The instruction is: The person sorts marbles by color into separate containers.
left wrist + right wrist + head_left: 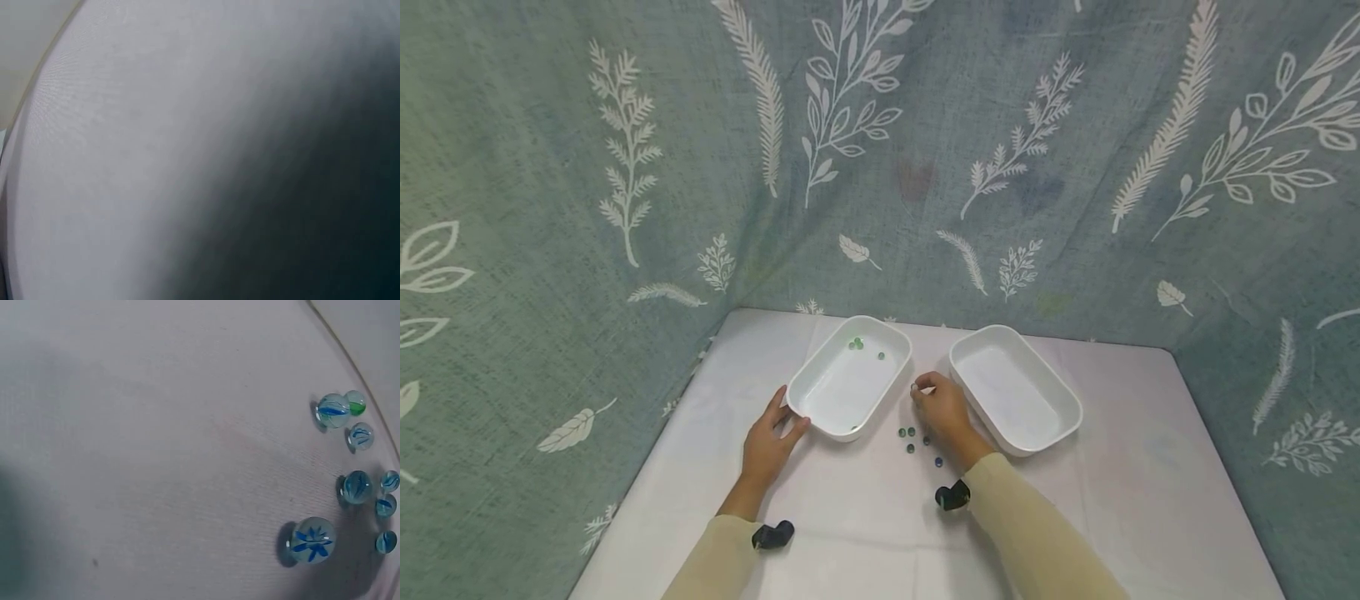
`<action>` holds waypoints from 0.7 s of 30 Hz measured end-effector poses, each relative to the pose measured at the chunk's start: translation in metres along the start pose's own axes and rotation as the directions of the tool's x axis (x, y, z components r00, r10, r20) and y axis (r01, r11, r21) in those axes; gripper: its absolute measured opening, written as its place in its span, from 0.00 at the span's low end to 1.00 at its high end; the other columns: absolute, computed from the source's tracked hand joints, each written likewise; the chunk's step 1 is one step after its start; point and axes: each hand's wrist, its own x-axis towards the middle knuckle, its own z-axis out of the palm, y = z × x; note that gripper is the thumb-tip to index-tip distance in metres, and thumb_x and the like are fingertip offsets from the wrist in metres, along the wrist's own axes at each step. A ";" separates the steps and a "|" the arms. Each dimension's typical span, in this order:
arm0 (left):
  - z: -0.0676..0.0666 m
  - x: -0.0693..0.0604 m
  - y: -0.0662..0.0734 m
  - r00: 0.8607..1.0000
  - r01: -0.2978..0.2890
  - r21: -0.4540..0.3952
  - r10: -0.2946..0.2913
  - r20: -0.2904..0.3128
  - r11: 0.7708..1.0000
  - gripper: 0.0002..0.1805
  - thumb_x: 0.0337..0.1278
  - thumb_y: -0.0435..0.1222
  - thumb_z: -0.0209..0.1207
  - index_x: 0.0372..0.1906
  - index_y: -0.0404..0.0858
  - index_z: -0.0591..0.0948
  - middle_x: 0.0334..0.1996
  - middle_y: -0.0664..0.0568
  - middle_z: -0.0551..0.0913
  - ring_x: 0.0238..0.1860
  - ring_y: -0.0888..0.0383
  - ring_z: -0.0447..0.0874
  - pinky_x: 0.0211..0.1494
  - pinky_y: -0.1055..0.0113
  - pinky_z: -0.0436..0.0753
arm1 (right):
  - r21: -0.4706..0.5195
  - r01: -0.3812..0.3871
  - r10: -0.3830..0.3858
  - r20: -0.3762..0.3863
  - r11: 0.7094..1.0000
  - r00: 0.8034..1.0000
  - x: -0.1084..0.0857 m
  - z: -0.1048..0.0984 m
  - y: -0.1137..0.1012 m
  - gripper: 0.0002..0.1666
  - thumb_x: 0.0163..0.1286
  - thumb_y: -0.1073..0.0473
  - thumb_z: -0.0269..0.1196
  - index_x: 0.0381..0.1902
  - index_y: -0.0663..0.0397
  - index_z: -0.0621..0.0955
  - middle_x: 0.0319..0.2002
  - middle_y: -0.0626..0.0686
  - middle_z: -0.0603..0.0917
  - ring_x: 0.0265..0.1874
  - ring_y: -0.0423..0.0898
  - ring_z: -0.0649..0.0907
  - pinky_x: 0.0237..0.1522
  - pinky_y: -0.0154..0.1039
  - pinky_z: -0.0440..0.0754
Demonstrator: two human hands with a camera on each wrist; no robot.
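My left hand (766, 447) holds the near left corner of a white dish (891, 398), thumb at the near end and fingers along the left side. Inside that dish lie several green marbles (881, 356). My right hand (943, 410) is between the two dishes, its thumb and fingertips pinching a small pale marble (914, 387) just above the table. Near this hand, several glass marbles (911, 448) lie on the cloth, one of them a blue marble (938, 462). The right wrist view shows glass marbles (312, 540) with blue swirls and a green marble (355, 403).
A second white dish (1009, 392) stands right of my right hand, with no marbles visible in it. White cloth (850, 508) covers the table. Patterned blue-green fabric (917, 250) hangs behind and at both sides. The left wrist view shows only blurred cloth and shadow.
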 end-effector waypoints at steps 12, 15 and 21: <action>-0.003 0.000 0.001 1.000 0.008 0.004 -0.008 -0.004 1.000 0.47 0.55 0.60 0.63 0.76 0.50 0.57 0.59 0.45 0.79 0.68 0.46 0.65 0.70 0.44 0.59 | -0.020 0.040 -0.040 0.031 0.999 0.999 0.022 -0.007 -0.018 0.10 0.67 0.50 0.65 0.45 0.42 0.82 0.36 0.44 0.82 0.33 0.44 0.81 0.32 0.39 0.82; -0.003 -0.001 0.002 1.000 0.006 -0.004 -0.006 -0.009 1.000 0.47 0.54 0.60 0.63 0.76 0.50 0.57 0.58 0.45 0.79 0.68 0.46 0.66 0.70 0.44 0.58 | -0.029 0.029 -0.027 0.051 0.999 0.998 0.025 -0.008 -0.022 0.10 0.67 0.50 0.65 0.45 0.41 0.82 0.39 0.44 0.83 0.34 0.44 0.81 0.34 0.40 0.82; -0.002 -0.002 0.002 1.000 0.002 -0.003 -0.002 -0.010 1.000 0.47 0.56 0.57 0.64 0.76 0.49 0.58 0.57 0.45 0.80 0.68 0.45 0.66 0.70 0.43 0.59 | -0.048 0.044 -0.042 0.044 0.998 0.998 0.027 -0.007 -0.026 0.11 0.67 0.50 0.65 0.45 0.43 0.83 0.42 0.45 0.83 0.35 0.44 0.81 0.36 0.41 0.82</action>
